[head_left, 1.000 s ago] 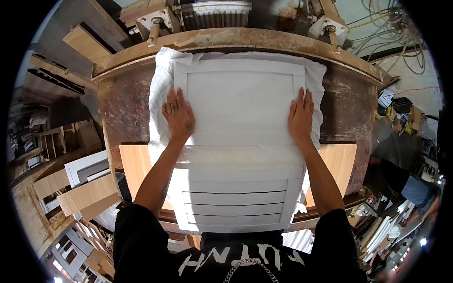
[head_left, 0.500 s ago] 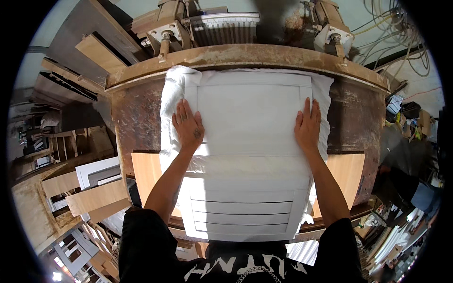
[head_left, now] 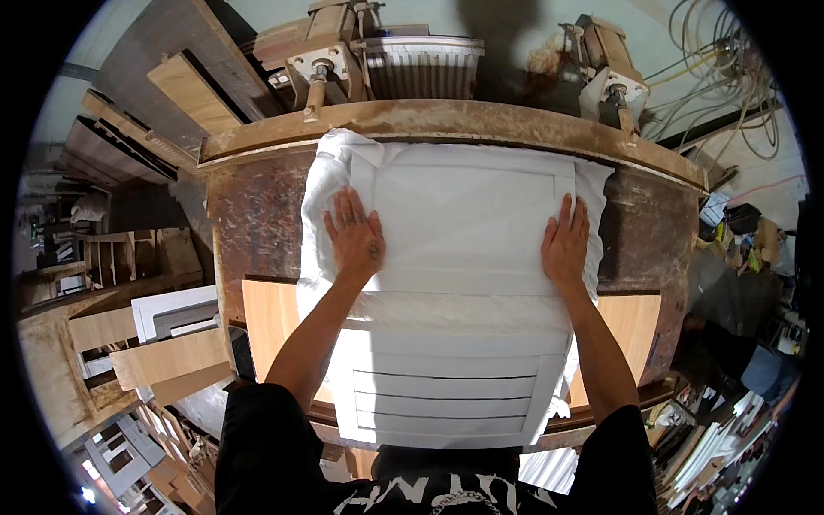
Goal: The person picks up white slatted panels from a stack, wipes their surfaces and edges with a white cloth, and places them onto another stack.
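A white framed panel [head_left: 463, 219], like a cabinet door, lies flat on rumpled white sheeting [head_left: 317, 223]. My left hand [head_left: 356, 236] rests on its left edge, palm down with fingers stretched. On the opposite edge my right hand [head_left: 566, 249] lies the same way, fingers pointing away from me. Neither hand grips anything. Closer to my body is another white panel [head_left: 442, 390] with horizontal grooves, partly lit by bright light. A strip of the pale sheeting shows between the two panels.
A brown metal table [head_left: 648, 223] carries everything, with a raised rusty beam [head_left: 481, 118] along its far side. Light wood boards [head_left: 628, 339] stick out beneath the white panels. Two cylinder-like machine parts [head_left: 322, 64] stand beyond the beam. Stacked boards [head_left: 172, 348] are at left.
The view has shifted a little, so table and panels appear slightly lower. Both hands stay flat along the panel's side edges.
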Demonstrator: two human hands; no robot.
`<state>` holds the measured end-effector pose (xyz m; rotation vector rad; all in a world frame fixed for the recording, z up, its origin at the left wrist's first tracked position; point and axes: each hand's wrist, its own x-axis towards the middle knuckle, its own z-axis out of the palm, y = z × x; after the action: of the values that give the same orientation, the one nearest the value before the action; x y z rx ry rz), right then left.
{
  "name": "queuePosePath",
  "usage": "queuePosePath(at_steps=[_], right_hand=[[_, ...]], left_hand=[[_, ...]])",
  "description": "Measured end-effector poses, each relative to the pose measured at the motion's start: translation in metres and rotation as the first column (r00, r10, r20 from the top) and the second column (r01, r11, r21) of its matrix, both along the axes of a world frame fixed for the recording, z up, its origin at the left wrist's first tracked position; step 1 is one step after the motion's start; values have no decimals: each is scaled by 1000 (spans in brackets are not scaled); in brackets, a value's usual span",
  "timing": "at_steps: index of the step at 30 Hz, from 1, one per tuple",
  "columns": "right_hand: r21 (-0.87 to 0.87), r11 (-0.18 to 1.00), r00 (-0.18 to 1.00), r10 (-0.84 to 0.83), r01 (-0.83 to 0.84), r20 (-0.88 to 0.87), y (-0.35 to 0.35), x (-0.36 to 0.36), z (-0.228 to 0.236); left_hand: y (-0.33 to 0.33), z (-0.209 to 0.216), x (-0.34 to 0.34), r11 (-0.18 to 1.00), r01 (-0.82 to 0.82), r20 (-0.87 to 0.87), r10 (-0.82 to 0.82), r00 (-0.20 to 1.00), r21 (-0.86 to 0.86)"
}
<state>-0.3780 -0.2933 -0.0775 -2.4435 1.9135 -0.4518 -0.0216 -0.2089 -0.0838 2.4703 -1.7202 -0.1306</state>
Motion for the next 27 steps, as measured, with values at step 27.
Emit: queuePosePath(at_steps=[27], right_hand=[[8,1000,1000,7,-7,21,6,3,3]], left_hand=[[2,0,1,1000,-25,36,24,999,17]])
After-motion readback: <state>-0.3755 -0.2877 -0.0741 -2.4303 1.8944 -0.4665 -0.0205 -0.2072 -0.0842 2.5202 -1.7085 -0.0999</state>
